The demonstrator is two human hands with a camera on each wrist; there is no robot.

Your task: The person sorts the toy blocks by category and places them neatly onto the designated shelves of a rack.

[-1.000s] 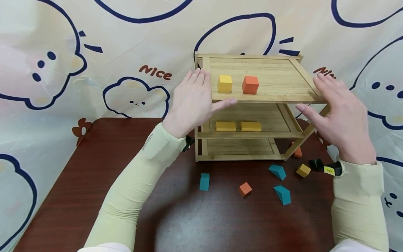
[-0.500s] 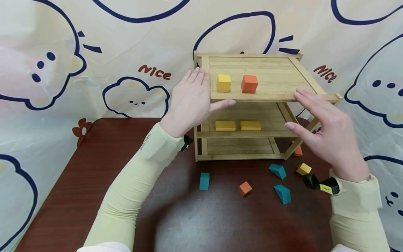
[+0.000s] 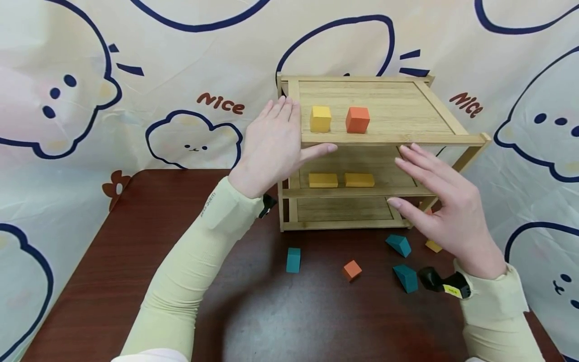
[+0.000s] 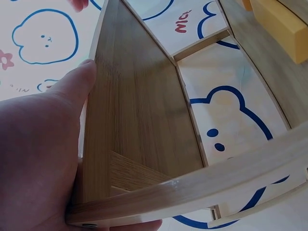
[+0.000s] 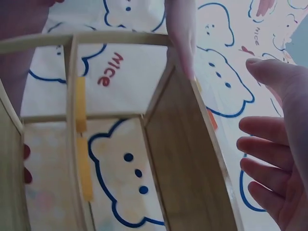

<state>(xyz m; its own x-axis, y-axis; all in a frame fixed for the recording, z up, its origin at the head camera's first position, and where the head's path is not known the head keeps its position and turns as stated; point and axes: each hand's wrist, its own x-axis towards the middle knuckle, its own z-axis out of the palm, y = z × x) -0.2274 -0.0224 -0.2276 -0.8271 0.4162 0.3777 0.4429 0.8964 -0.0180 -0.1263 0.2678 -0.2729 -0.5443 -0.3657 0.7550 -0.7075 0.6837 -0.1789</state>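
A three-tier wooden rack (image 3: 384,98) stands on the dark table. My left hand (image 3: 273,146) rests against its upper left corner, fingers straight along the side and thumb lying across the front edge. In the left wrist view, the thumb lies along a wooden rail (image 4: 98,120). My right hand (image 3: 445,206) hovers in front of the rack's right half, fingers extended, thumb apart, holding nothing. On the top tier sit a yellow cube (image 3: 320,119) and an orange cube (image 3: 357,120). Two yellow blocks, one on the left (image 3: 323,180) and one on the right (image 3: 359,180), lie on the middle tier.
Before the rack lie a teal block (image 3: 293,260), an orange cube (image 3: 352,270) and two teal wedges, one behind (image 3: 398,245) and one nearer (image 3: 406,278). A yellow block (image 3: 433,245) is partly hidden by the right hand. A cartoon-printed curtain (image 3: 194,65) hangs behind.
My right hand has moved away from the rack's upper right corner, down and leftward, to the front of the rack. The left hand keeps its place. The blocks have not moved.
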